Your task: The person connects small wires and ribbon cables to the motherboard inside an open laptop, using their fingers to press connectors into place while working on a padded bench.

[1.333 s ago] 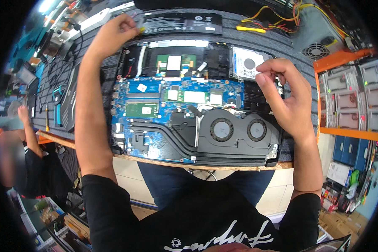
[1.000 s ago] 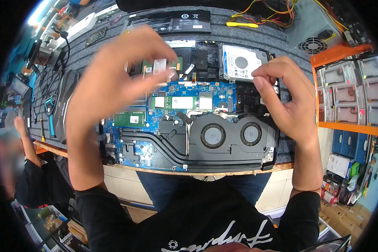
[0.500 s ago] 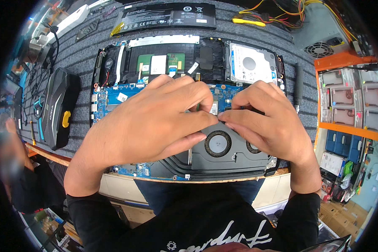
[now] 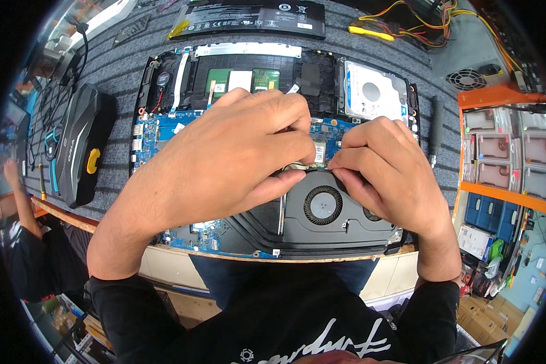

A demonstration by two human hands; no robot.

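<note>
An opened laptop base [image 4: 267, 233] lies in front of me, its blue circuit board [image 4: 164, 145] exposed. My left hand [image 4: 230, 151] reaches over the board, thumb and bent fingers closed around a thin cable [image 4: 298, 165] beside a small silvery card with a white label [image 4: 320, 151]. On the other side of that card, my right hand [image 4: 388, 173] is pinched, its fingertips down at the board's edge; what they hold, if anything, is hidden. Just below the fingertips sits a round cooling fan [image 4: 323, 205] in a dark housing. A second fan is partly covered by my right hand.
A hard drive [image 4: 375, 91] fills the base's far right corner. Beyond lies a flat black battery [image 4: 249, 19]. A black case with a yellow clasp [image 4: 88, 148] stands left, a dark screwdriver [image 4: 435, 130] right. A power supply [image 4: 473, 64] and orange shelf [image 4: 503, 97] flank the mat. Another person [image 4: 39, 242] is at far left.
My fingertips have drawn slightly apart, uncovering more of the labelled card and the thin cable by my left hand. The whole scene has shifted a little in view.
</note>
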